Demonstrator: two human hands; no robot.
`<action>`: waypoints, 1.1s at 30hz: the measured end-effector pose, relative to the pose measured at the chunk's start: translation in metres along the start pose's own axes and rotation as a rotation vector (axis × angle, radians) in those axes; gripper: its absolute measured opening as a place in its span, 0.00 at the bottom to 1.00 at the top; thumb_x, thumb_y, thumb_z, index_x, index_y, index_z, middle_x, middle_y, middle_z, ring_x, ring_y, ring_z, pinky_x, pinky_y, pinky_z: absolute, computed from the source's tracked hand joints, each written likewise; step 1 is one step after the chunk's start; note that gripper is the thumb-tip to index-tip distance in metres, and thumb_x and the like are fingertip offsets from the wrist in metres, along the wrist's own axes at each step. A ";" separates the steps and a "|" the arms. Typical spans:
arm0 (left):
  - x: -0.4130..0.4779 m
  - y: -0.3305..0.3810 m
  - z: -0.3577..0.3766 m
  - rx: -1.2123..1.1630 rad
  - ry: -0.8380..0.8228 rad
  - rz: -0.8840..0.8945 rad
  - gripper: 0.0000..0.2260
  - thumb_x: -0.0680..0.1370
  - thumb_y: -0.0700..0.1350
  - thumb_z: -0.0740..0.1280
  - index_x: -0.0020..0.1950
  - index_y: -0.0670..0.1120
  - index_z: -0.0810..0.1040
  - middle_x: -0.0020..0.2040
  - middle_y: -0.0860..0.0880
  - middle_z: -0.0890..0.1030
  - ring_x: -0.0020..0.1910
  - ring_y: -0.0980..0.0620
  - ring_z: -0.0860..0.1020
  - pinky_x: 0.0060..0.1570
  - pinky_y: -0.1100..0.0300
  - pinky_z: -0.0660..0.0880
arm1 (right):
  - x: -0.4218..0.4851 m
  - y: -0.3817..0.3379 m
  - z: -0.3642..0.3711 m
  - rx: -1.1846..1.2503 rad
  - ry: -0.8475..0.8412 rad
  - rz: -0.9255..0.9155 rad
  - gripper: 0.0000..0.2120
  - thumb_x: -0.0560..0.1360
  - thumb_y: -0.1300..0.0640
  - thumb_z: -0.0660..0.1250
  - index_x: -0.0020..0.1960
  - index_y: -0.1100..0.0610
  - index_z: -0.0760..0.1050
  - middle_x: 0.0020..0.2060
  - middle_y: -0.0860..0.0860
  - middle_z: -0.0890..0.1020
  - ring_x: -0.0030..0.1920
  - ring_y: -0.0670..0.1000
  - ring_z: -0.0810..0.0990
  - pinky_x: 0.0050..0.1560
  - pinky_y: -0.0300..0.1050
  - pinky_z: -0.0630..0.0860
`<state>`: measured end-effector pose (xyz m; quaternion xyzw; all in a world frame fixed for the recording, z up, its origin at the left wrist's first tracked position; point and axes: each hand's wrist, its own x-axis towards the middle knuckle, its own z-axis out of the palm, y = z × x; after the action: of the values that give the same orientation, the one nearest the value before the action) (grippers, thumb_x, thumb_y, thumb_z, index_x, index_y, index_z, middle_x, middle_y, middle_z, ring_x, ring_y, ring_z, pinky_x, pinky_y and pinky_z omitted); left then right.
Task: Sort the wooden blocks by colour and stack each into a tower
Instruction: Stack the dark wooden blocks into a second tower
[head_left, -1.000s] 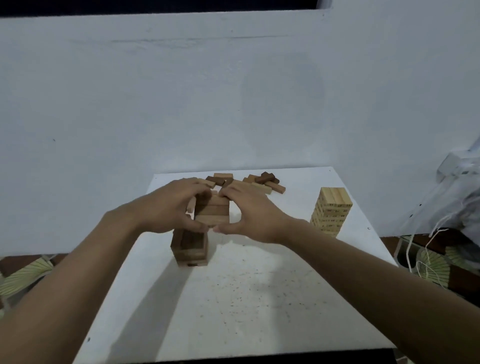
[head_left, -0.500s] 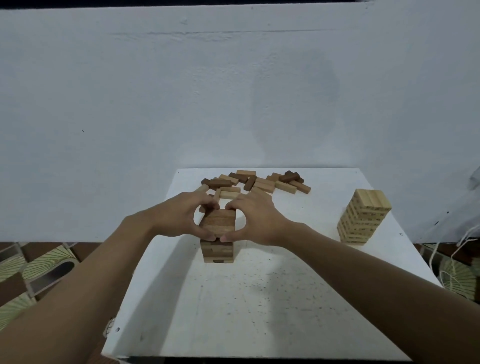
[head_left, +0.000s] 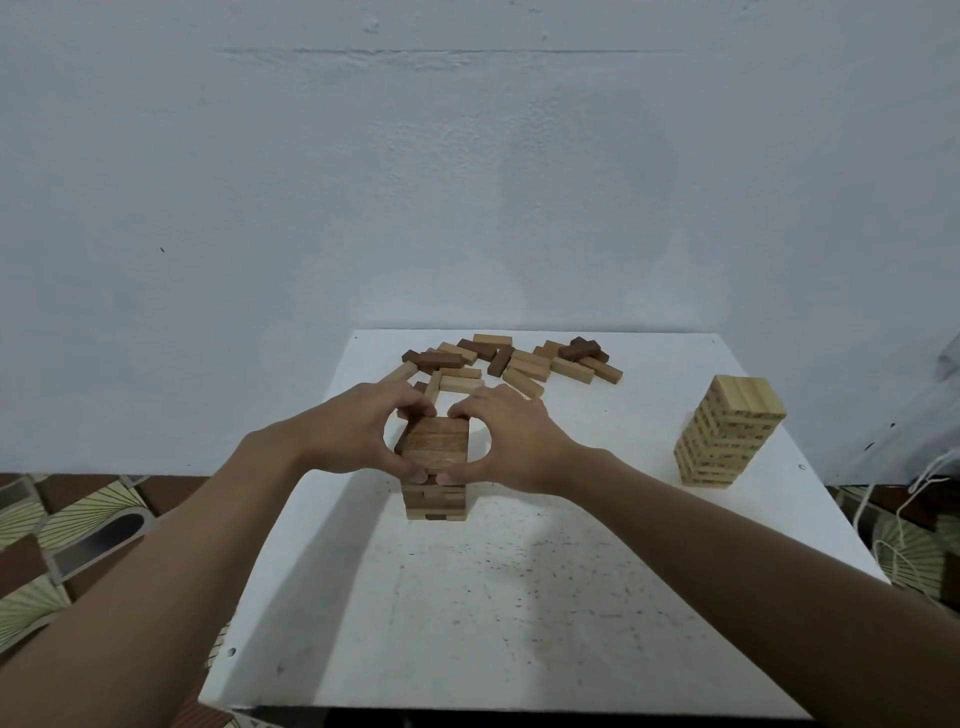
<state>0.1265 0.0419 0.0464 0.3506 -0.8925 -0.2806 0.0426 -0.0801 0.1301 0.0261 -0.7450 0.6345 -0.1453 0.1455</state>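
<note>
A brown block tower stands in the middle of the white table. My left hand and my right hand curl round its top layer from either side, fingers behind and thumbs in front. A taller tower of pale blocks stands at the right. Loose blocks, pale, mid-brown and dark brown mixed, lie scattered along the table's far edge.
A white wall rises right behind the table. Patterned floor tiles show at the left and right, with white cords hanging off the right side.
The top layer that both hands held above and off the stack now sits squared on the brown tower. The camera view has shifted left and down.
</note>
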 end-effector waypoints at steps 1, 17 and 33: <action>0.000 -0.002 0.000 -0.003 0.000 0.002 0.28 0.67 0.52 0.83 0.63 0.55 0.77 0.58 0.59 0.78 0.59 0.62 0.73 0.59 0.62 0.71 | 0.000 0.000 0.000 0.006 0.003 0.000 0.33 0.68 0.33 0.73 0.67 0.48 0.73 0.62 0.42 0.75 0.66 0.46 0.65 0.67 0.57 0.64; -0.003 -0.004 -0.001 0.000 0.011 0.010 0.30 0.65 0.54 0.84 0.64 0.55 0.77 0.58 0.60 0.78 0.59 0.64 0.73 0.56 0.69 0.69 | -0.004 0.002 0.006 0.105 0.025 0.018 0.37 0.67 0.32 0.74 0.72 0.43 0.68 0.70 0.44 0.72 0.72 0.47 0.63 0.71 0.59 0.60; 0.004 -0.015 0.006 -0.301 0.407 -0.070 0.12 0.83 0.55 0.62 0.50 0.53 0.84 0.47 0.56 0.83 0.46 0.58 0.78 0.45 0.61 0.72 | -0.014 0.036 0.010 0.449 0.236 0.201 0.18 0.84 0.47 0.55 0.56 0.58 0.79 0.49 0.52 0.82 0.50 0.51 0.79 0.53 0.48 0.76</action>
<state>0.1304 0.0331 0.0333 0.4201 -0.8012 -0.3352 0.2633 -0.1106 0.1392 0.0016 -0.6054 0.6697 -0.3532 0.2455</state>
